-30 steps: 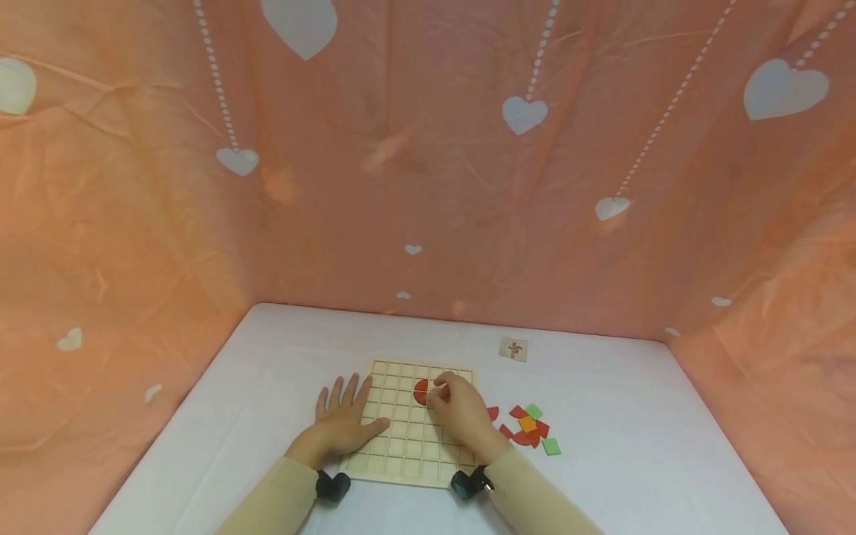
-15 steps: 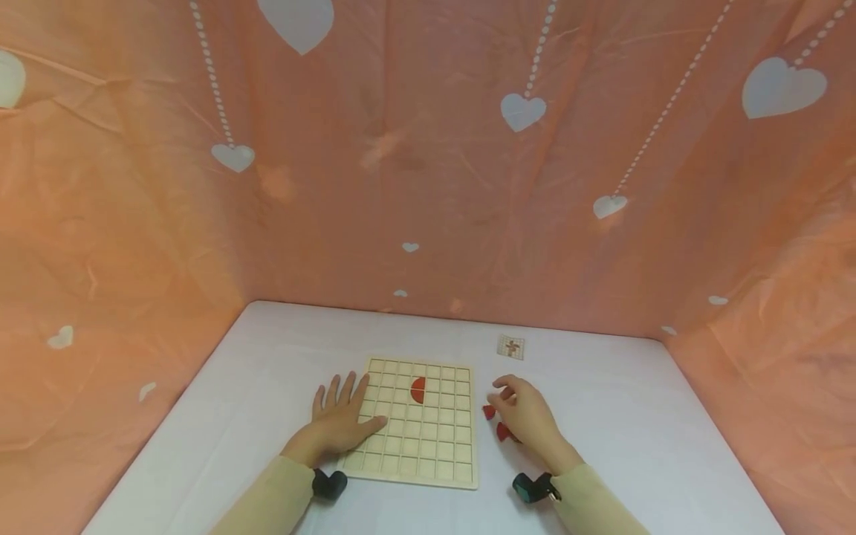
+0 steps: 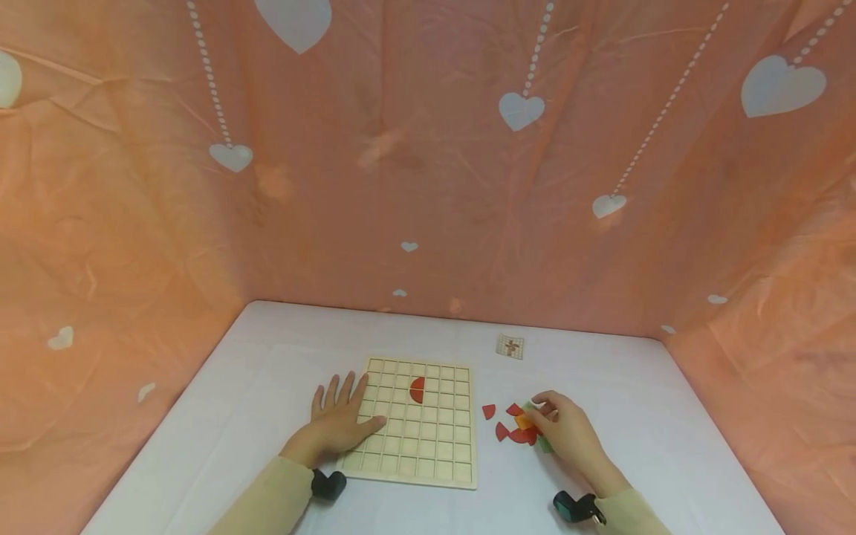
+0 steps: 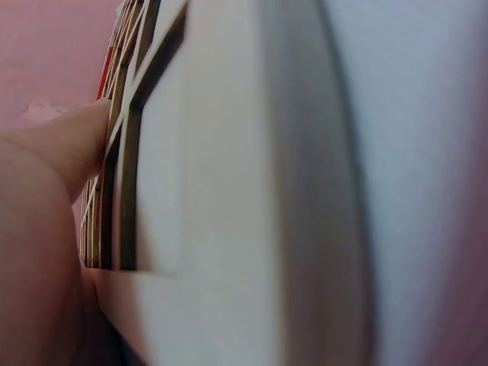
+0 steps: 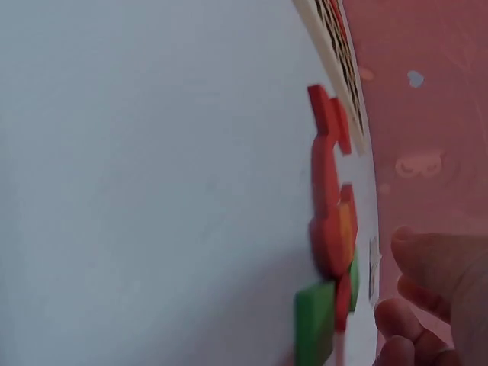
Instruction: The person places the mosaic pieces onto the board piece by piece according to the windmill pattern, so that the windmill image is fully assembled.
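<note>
My left hand (image 3: pixel 339 427) (image 4: pixel 34 198) lies with fingers spread on the left side of a pale gridded board (image 3: pixel 428 449) (image 4: pixel 229 191). Two red quarter-round pieces (image 3: pixel 417 389) sit side by side in upper cells of it, forming a half disc. Over the loose pile right of the board is my right hand (image 3: pixel 575 438) (image 5: pixel 446 293), fingers bent and thumb apart from them. It shows nothing held in the right wrist view. Beneath or beside its fingertips lie an orange piece (image 3: pixel 524 422), red pieces (image 3: pixel 518 436) (image 5: pixel 325 171) and green pieces (image 3: pixel 545 445) (image 5: pixel 314 324), partly covered by the hand.
A small card (image 3: pixel 510 346) with a pinwheel-like pattern lies behind the pile on the white table (image 3: pixel 321 327). Two separate red pieces (image 3: pixel 489 411) lie between board and pile. An orange cloth (image 3: pixel 435 186) with pale hearts surrounds the table's back and sides.
My right hand has gone from the red pieces on the board rightward to the loose pile, uncovering the board's right side. The left hand has stayed on the board.
</note>
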`<state>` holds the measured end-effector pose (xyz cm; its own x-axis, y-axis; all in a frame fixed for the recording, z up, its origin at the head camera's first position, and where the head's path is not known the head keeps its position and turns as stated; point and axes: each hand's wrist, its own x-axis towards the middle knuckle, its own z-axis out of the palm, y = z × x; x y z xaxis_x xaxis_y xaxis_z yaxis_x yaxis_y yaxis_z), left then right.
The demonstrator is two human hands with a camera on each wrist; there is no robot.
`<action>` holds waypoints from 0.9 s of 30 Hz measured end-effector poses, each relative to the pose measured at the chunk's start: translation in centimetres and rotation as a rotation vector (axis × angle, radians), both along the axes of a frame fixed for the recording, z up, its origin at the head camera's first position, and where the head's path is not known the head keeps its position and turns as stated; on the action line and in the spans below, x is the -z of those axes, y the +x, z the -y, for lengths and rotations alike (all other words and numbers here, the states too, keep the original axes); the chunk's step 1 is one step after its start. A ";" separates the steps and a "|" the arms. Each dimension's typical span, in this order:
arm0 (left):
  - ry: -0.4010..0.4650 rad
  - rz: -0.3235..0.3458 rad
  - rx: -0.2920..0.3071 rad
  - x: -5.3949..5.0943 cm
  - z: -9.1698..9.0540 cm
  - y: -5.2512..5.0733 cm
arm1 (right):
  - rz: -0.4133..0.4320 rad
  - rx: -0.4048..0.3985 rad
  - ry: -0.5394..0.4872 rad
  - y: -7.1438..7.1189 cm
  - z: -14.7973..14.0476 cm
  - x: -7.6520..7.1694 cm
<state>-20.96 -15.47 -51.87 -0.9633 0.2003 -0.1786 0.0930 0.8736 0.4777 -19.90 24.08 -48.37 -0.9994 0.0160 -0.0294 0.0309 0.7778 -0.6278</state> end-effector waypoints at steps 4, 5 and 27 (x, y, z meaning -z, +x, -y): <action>0.001 -0.001 0.001 -0.1 0.0 -0.1 | 0.010 0.020 0.029 0.2 -1.0 0.5; 0.000 -0.002 0.002 -0.1 0.0 -0.2 | 0.010 0.024 0.036 0.3 -1.2 0.6; -0.016 0.003 0.020 -0.5 0.1 -0.1 | 0.064 0.024 0.027 0.7 -1.5 1.1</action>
